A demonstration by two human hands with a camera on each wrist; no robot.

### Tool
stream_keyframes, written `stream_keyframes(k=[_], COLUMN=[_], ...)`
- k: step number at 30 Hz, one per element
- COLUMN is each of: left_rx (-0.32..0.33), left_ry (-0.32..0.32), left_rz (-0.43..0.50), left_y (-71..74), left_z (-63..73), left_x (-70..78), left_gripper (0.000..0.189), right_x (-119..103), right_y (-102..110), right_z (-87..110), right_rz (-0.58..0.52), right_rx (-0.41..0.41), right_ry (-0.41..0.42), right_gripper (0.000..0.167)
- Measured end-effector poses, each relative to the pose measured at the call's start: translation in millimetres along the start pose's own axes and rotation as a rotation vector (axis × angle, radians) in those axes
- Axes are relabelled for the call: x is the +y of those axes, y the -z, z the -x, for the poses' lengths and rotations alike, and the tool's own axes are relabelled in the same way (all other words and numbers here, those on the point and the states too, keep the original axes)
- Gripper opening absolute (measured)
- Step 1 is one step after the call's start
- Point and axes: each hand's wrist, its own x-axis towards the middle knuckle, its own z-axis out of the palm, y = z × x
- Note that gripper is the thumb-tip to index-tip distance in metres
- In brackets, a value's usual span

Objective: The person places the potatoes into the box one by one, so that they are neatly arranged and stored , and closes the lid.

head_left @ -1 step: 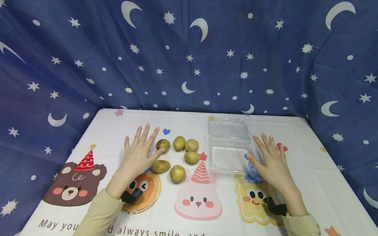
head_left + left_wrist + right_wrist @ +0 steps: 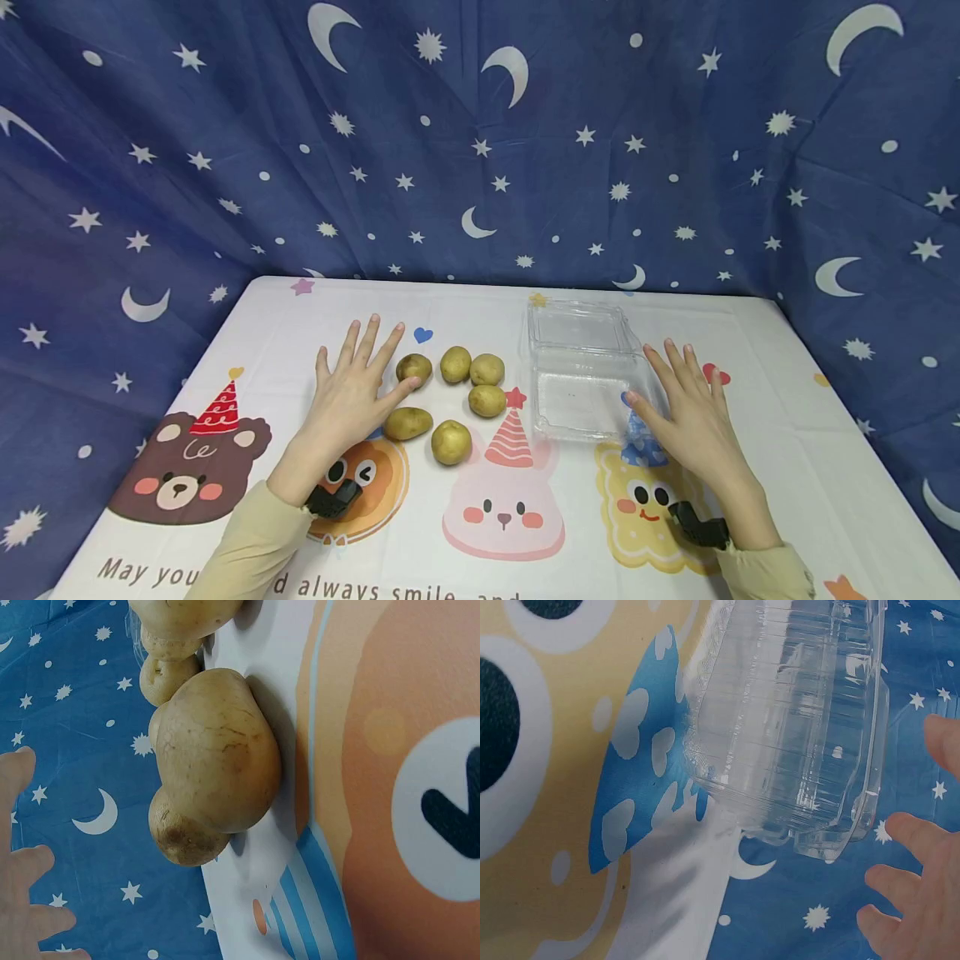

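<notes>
My left hand (image 2: 351, 398) is spread flat with fingers apart, just left of several small potatoes on the tablecloth. Its thumb tip is close to a darker potato (image 2: 414, 369); whether they touch, I cannot tell. An oblong potato (image 2: 221, 754) fills the middle of the left wrist view, with others behind it. Over on the right, a clear plastic clamshell box (image 2: 577, 396) stands with its lid (image 2: 581, 323) folded back. Beside the box's right side is my right hand (image 2: 690, 417), fingers spread and holding nothing. The right wrist view shows the box's ribbed wall (image 2: 780, 727) near the fingers.
A white tablecloth (image 2: 300, 321) printed with cartoon animals and lettering covers the table. Behind and at the sides hangs a blue curtain (image 2: 555, 200) with moons and stars. A black wrist device (image 2: 335, 498) is on the left wrist, another black device (image 2: 699, 525) on the right.
</notes>
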Motion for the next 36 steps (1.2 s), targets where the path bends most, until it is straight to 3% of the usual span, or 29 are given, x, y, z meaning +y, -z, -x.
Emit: stream_keyframes(k=[15,24,36], left_rx=[0.009,0.037,0.064], left_ry=[0.012,-0.021,-0.036], left_rz=[0.029,0.041,0.147], left_y=[0.2,-6.8,-12.8], left_z=[2.3,3.5,4.8], left_x=[-1.9,-0.4,-3.1], left_gripper=[0.076,0.070,0.065], right_x=[-1.0,5.1,6.5], right_y=[1.4,-1.3,-5.3], right_z=[0.6,2.9,2.7], right_rz=[-0.054,-0.097,-0.184], right_rx=[0.006,0.018,-0.004], right_ry=[0.002,-0.014,-0.041], right_gripper=[0.072,0.070,0.070])
